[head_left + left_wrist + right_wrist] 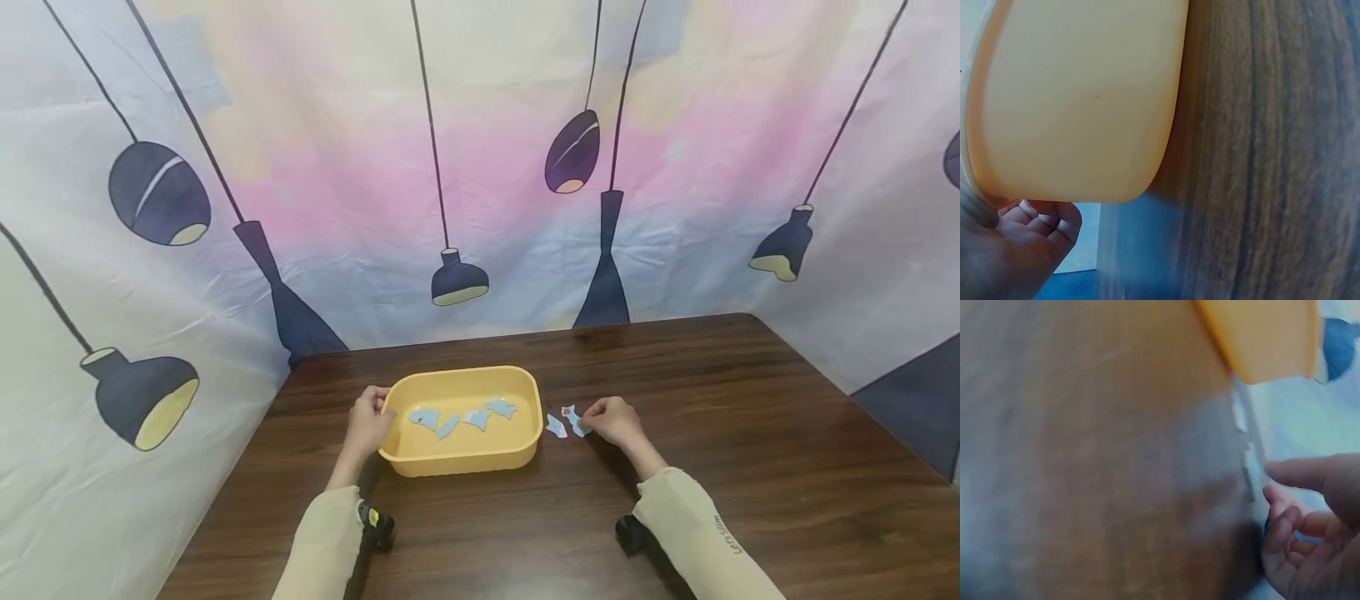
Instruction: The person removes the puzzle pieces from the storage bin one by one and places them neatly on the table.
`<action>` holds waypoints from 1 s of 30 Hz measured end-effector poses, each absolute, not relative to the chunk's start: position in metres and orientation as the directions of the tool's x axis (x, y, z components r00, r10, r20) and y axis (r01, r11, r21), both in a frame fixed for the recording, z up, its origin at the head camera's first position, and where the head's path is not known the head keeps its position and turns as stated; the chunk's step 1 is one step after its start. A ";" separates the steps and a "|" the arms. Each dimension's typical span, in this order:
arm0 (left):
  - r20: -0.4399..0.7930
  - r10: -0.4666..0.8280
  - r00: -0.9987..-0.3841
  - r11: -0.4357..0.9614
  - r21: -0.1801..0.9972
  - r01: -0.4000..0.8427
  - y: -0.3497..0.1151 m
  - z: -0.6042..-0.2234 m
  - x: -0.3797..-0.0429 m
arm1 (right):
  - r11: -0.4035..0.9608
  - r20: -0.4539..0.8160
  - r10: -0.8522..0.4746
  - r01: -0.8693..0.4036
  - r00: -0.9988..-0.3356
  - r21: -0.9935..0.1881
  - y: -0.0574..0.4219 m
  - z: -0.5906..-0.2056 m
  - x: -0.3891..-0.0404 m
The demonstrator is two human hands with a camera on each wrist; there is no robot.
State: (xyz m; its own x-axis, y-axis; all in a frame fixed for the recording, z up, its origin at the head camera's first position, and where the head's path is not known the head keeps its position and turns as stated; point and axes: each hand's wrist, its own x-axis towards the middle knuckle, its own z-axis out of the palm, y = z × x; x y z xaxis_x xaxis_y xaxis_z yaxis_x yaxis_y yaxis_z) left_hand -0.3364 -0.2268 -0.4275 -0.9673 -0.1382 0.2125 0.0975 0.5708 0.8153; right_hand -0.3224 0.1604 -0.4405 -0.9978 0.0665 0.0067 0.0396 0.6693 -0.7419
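A yellow plastic basin point(459, 462) sits on the table, holding several flat, light-blue jagged pieces point(477, 418). My left hand point(369, 423) grips its left end. In the left wrist view that hand's curled fingers point(1041, 219) show under the rim, beside the basin's wall point(1085, 106). To the right of the basin, two more jagged pieces lie on the table, one nearer the basin point(556, 426) and one farther right point(574, 421). My right hand point(617, 421) is at the farther piece, thumb and forefinger slightly apart with the fingertips right by its edge point(1251, 472).
The dark wooden table point(750, 467) reaches to a fabric backdrop point(510, 208) printed with hanging lamps. Black wrist-worn devices sit by the left sleeve point(381, 527) and the right sleeve point(632, 535). The basin's wall point(1266, 344) stands just beyond the loose pieces.
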 end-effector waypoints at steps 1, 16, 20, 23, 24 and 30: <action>0.212 -0.135 -0.968 0.573 0.814 0.098 -0.227 -0.427 -0.336 | 0.638 -0.006 0.069 0.049 -0.998 -0.768 0.161 -0.439 -0.323; 0.211 -0.148 -0.966 0.570 0.817 0.091 -0.230 -0.425 -0.333 | 0.440 -0.027 0.015 0.031 -1.000 -0.897 0.102 -0.394 -0.337; 0.226 -0.151 -0.962 0.565 0.818 0.103 -0.229 -0.425 -0.333 | 0.354 -0.022 -0.046 0.004 -0.999 -0.935 0.078 -0.390 -0.340; 0.229 -0.158 -0.960 0.559 0.823 0.104 -0.226 -0.427 -0.333 | 0.279 -0.024 -0.110 -0.008 -0.994 -0.960 0.064 -0.392 -0.339; 0.233 -0.159 -0.959 0.556 0.824 0.108 -0.225 -0.428 -0.333 | 0.265 -0.018 -0.127 -0.017 -0.992 -0.964 0.059 -0.394 -0.339; 0.257 -0.172 -0.951 0.555 0.823 0.122 -0.226 -0.430 -0.333 | 0.312 0.062 -0.165 -0.112 -0.984 -0.943 0.034 -0.406 -0.336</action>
